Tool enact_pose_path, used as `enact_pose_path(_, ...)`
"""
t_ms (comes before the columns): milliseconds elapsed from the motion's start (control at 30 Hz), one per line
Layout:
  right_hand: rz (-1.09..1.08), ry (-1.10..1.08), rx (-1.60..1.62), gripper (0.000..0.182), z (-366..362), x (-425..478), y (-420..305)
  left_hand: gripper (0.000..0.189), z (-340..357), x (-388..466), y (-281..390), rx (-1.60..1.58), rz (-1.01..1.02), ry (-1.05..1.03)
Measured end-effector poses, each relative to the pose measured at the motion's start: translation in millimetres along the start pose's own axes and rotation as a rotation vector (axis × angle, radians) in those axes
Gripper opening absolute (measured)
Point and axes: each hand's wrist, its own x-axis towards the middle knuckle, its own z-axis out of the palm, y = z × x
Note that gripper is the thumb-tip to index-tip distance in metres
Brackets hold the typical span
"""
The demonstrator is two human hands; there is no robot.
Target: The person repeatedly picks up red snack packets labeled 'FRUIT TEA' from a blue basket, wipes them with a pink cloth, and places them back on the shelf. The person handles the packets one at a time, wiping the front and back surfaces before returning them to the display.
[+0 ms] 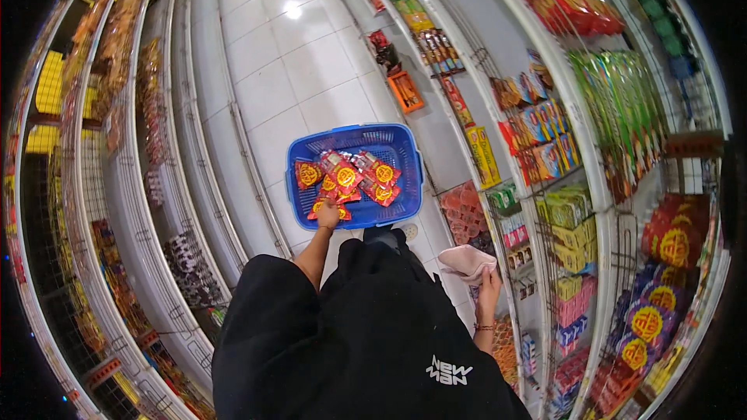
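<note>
In front of my feet a blue plastic basket (pixel 413 198) rests on the tiled floor. Several red snack packets (pixel 345 177) with yellow round emblems lie heaped inside it. My left hand (pixel 328 214) reaches into the near left corner, its fingers on a red snack packet (pixel 342 213) that they partly cover. Off to the right, my right hand (pixel 489 284) pinches the edge of a folded pale pink cloth (pixel 465 261), held beside the lower shelves.
Wire-fronted shelves (pixel 169 186) line the left side, with bagged snacks on several levels. Shelves (pixel 528 204) on the right hold boxes, biscuit packs and large red and purple bags (pixel 645 321). An orange box (pixel 405 91) sits low at the right. White tiled floor (pixel 280 70) runs ahead between both sides.
</note>
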Motion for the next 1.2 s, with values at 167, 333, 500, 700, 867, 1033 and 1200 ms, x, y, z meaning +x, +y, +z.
enact_pose_path(167,0.018,-0.054,-0.240,0.026,3.4,14.6,66.2,0.028,16.5,-1.1,52.5,-0.430,-0.382,-0.483)
enact_pose_path(333,0.011,-0.122,-0.372,0.026,-22.5,4.0,124.7,0.045,38.8,18.8,79.1,-1.126,-0.967,-0.108)
enact_pose_path(500,-0.015,-0.070,-0.476,0.027,-21.4,-13.2,105.6,0.054,44.4,45.9,104.5,-1.748,-1.057,0.114)
enact_pose_path(700,0.006,-0.058,-0.461,0.027,-18.0,-21.4,68.7,0.044,105.6,99.6,42.2,-1.903,-1.197,0.450)
enact_pose_path(867,0.024,-0.021,-0.389,0.027,-5.2,-21.6,70.7,0.037,78.6,106.0,57.8,-1.686,-1.175,0.612)
enact_pose_path(1033,0.070,-0.038,-0.315,0.027,-14.8,-13.6,85.5,0.035,44.9,74.6,60.4,-0.672,-0.668,0.643)
enact_pose_path(1200,0.035,-0.018,-0.288,0.026,-1.7,-6.1,114.3,0.024,1.5,33.0,97.1,-0.667,-0.192,0.426)
